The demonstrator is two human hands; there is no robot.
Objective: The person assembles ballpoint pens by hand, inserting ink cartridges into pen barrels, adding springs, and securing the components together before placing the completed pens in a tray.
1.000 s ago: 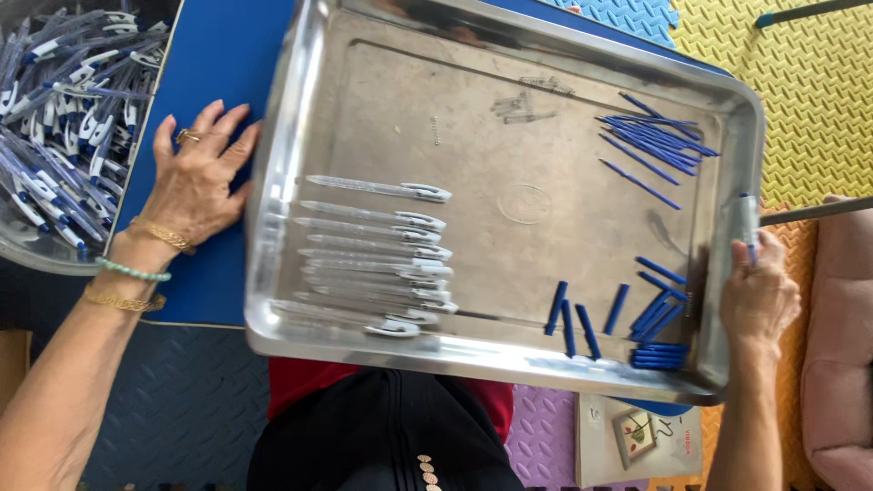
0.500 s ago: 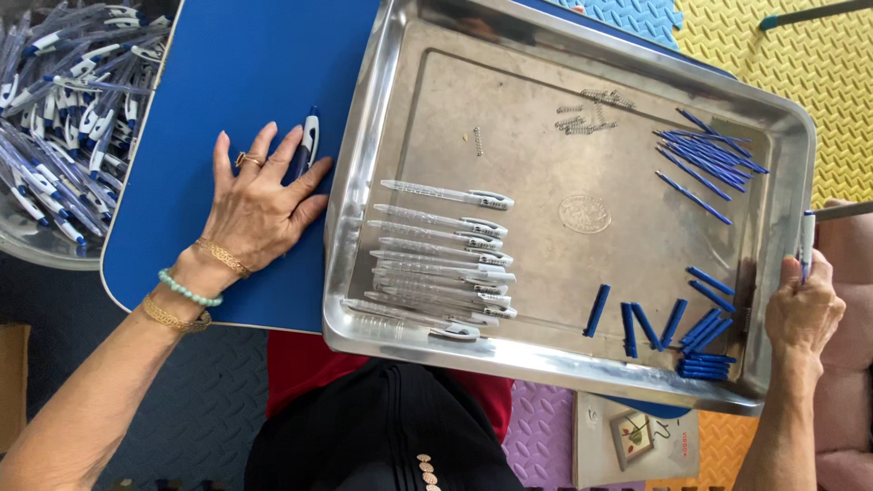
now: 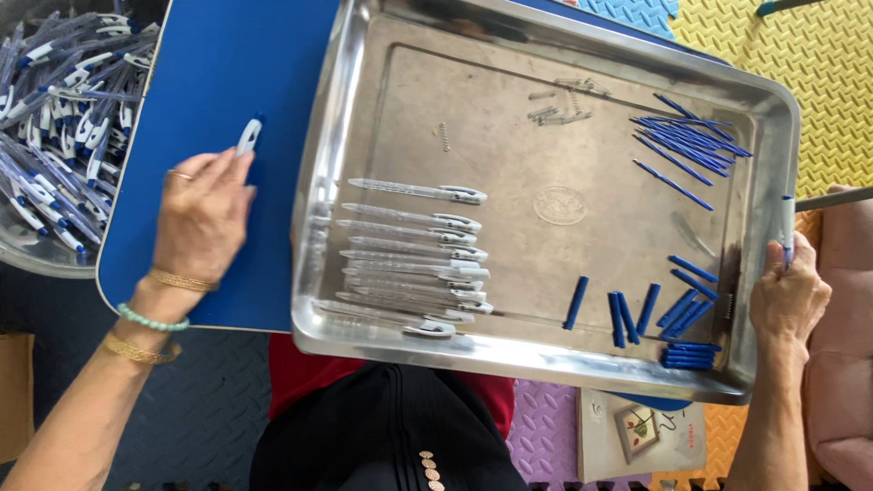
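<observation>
— Pen part [image 3: 248, 136], white and blue, lies on the blue surface [image 3: 227, 73] at about twelve o'clock of the left hand [image 3: 202, 218]; fingertips just reach it; hand flat, fingers loosely spread, gripping nothing.

— And the right hand [image 3: 789, 295]?

— At three o'clock, curled over the rim of the steel tray [image 3: 546, 359], a pen piece [image 3: 787, 223] pinched in its fingers; clear pen barrels [image 3: 409, 259] lie in a row at the tray's nine o'clock; blue refills [image 3: 687, 136] at two.
</observation>
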